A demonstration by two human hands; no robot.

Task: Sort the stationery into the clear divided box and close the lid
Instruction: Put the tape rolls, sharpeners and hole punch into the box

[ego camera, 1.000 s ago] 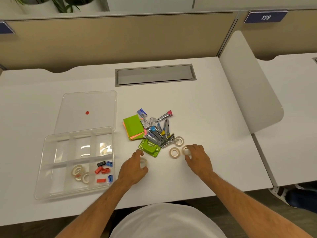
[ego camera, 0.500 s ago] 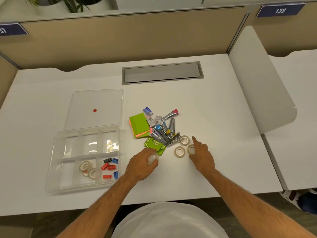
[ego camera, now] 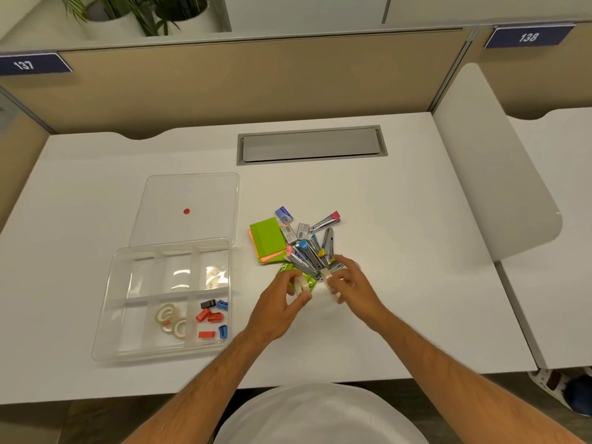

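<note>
Moved together since half a second ago: left hand (ego camera: pixel 282 299) and right hand (ego camera: pixel 349 285), now almost touching over the near edge of the stationery pile (ego camera: pixel 307 248); lifted off the desk (ego camera: pixel 384 315) too, the tape rolls that lay near the right hand. Left fingers curled round one tape roll (ego camera: pixel 301 285), thumb on its far side; right fingers bent, pinching another pale roll (ego camera: pixel 327 276), though blurred, so the exact grip cannot be told; both forearms angled in from the near edge, wrists slightly raised. Just behind the hands: green hole punch (ego camera: pixel 290 270), partly hidden; staplers (ego camera: pixel 309 256) fanned out; green sticky notes (ego camera: pixel 267 240) to their left. Well to the left, near edge of the desk: clear divided box (ego camera: pixel 105 315), open; two tape rolls (ego camera: pixel 171 320) in its near middle compartment, red, blue and black sharpeners (ego camera: pixel 214 317) in the near right one. Touching the box's far side, lying flat: lid (ego camera: pixel 189 193) with a red dot.
</note>
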